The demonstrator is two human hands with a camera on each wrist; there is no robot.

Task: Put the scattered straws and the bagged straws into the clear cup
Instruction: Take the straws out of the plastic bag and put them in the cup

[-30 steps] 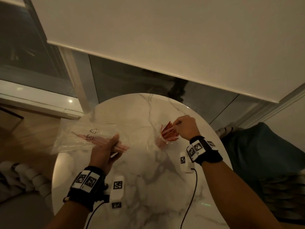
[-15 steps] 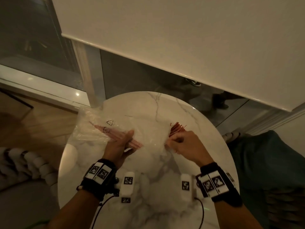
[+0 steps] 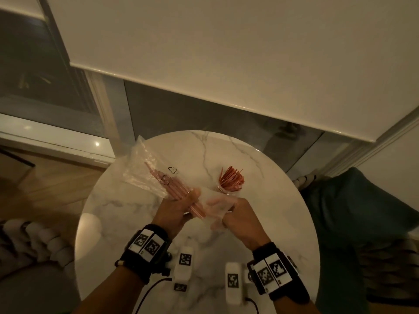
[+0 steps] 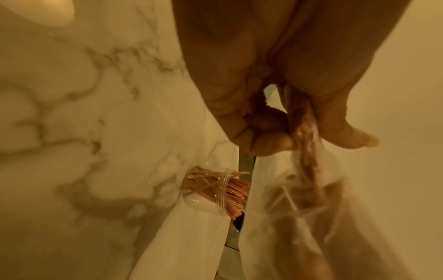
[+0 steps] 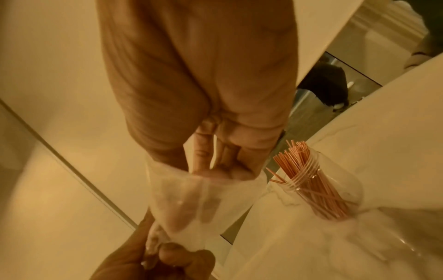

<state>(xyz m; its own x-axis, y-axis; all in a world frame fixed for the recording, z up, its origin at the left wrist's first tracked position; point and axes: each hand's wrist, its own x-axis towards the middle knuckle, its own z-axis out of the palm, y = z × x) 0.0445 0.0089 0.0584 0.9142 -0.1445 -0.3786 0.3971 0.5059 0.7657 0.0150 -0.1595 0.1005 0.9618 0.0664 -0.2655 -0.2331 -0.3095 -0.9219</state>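
The cup [image 3: 229, 189] stands upright on the far right part of the round marble surface [image 3: 260, 223], and a dense bunch of thin orange-red straws [image 3: 231, 177] stands in it, fanning out above the rim. The right wrist view shows the cup's [image 5: 335, 189] ribbed clear wall with the straws [image 5: 309, 178] leaning inside.

Left of the cup, the clear bag [image 3: 147, 171] lies slantwise, its far end reaching to the surface's left rim. Inside it a bundle of pink bagged straws [image 3: 172, 189] runs lengthwise towards the hands.

The left hand [image 3: 174, 211] grips the bag's near part, fingers and thumb curled round the plastic and the bundle in it; the left wrist view shows that pinch [image 4: 282, 121] closely. The right hand [image 3: 238, 216] has its fingers inside the bag's open mouth, the film draped over them; they look fairly straight, not clenched, in the right wrist view [image 5: 208, 132].

Half a second ago the right hand was by the cup, in front of it; now it is nearer the body and in the bag, and the cup is in plain sight. The bag has swung from lying crosswise to pointing away to the left.
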